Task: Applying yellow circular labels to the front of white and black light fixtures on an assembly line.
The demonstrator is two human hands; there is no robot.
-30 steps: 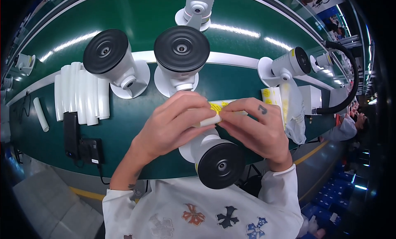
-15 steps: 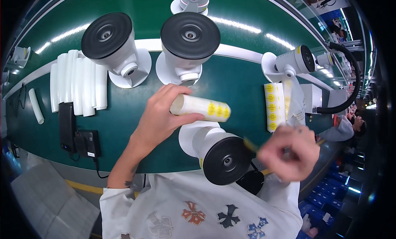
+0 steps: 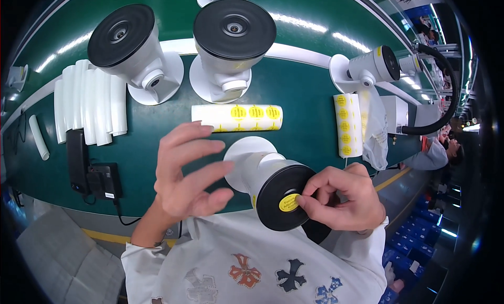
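Note:
Between thumb and forefinger, my right hand [image 3: 344,199] pinches the edge of a round yellow sticker [image 3: 288,203]. The sticker lies over the middle of the black round face of a white security camera [image 3: 268,178], tilted toward me on its round base near the table's front edge. My left hand [image 3: 189,170] is open with fingers spread, left of this camera and holding nothing. Just beyond its fingertips a rolled white sheet of yellow round stickers [image 3: 212,115] rests on the green table.
Two similar cameras [image 3: 123,36] [image 3: 233,31] stand behind, and another [image 3: 367,65] sits at the right. A second sticker roll [image 3: 347,125] lies beside a clear plastic bag [image 3: 375,141]. White rolls [image 3: 89,102] and a black power adapter [image 3: 107,180] are at left. A black hose [image 3: 446,94] curves at the right.
My left hand has let go of the sticker roll, which now lies on the table. My right hand has moved left, bringing the yellow sticker onto the camera's black face.

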